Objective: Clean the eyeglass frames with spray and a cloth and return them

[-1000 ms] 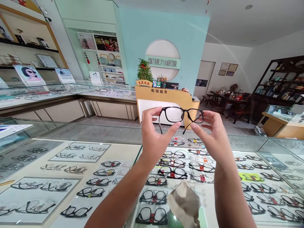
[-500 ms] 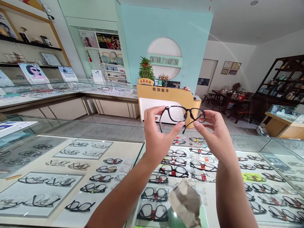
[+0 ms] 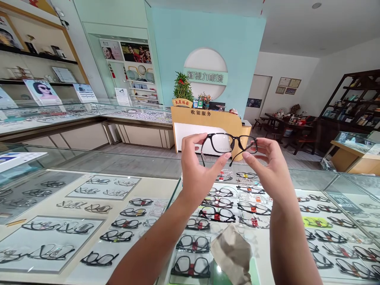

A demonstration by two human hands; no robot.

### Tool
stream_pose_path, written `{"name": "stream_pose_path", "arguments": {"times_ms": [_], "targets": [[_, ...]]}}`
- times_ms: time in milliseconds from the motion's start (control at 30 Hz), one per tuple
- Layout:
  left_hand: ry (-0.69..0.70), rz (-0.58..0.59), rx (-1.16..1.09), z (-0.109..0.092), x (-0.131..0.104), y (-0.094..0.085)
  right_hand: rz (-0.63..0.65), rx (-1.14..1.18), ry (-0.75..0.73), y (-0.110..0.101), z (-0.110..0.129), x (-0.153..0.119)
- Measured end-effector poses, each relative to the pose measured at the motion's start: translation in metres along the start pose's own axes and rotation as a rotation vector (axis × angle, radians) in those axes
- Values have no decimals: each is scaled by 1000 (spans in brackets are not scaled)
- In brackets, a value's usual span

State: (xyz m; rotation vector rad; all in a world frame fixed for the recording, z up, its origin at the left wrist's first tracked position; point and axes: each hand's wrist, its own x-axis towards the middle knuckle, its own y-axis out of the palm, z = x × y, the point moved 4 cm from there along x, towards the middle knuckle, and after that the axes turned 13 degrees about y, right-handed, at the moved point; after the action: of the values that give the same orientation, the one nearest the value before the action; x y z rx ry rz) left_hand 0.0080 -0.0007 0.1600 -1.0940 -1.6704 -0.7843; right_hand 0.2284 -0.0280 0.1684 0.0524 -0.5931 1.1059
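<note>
A pair of black-framed glasses [image 3: 236,138] is held up above the glass display case, lenses upright and the temples partly folded. My left hand [image 3: 197,164] grips the rim and hinge on the left side, its thumb at the lower edge of the lens. Around the right side of the frame, my right hand [image 3: 268,160] is closed, thumb below and fingers behind the lens. Below the hands, a crumpled beige cloth [image 3: 231,253] lies on the glass top.
The glass case [image 3: 160,180] under my arms contains many rows of glasses. White trays [image 3: 63,253] of frames are at the left. Farther back stand a wooden counter [image 3: 208,118] with a plant [image 3: 182,87], and a dark table [image 3: 292,120] with chairs.
The glasses and both hands have shifted very slightly to the right. The grip is the same, and the cloth has not moved.
</note>
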Motion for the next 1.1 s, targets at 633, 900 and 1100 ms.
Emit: {"name": "stream_pose_path", "arguments": {"times_ms": [633, 900, 1100], "targets": [[-191, 134, -110, 14, 2, 9, -241, -177, -148, -3, 12, -8], [-207, 134, -105, 13, 2, 9, -234, -175, -138, -4, 12, -8], [-217, 131, -109, 11, 2, 9, -237, -176, -137, -5, 12, -7]]}}
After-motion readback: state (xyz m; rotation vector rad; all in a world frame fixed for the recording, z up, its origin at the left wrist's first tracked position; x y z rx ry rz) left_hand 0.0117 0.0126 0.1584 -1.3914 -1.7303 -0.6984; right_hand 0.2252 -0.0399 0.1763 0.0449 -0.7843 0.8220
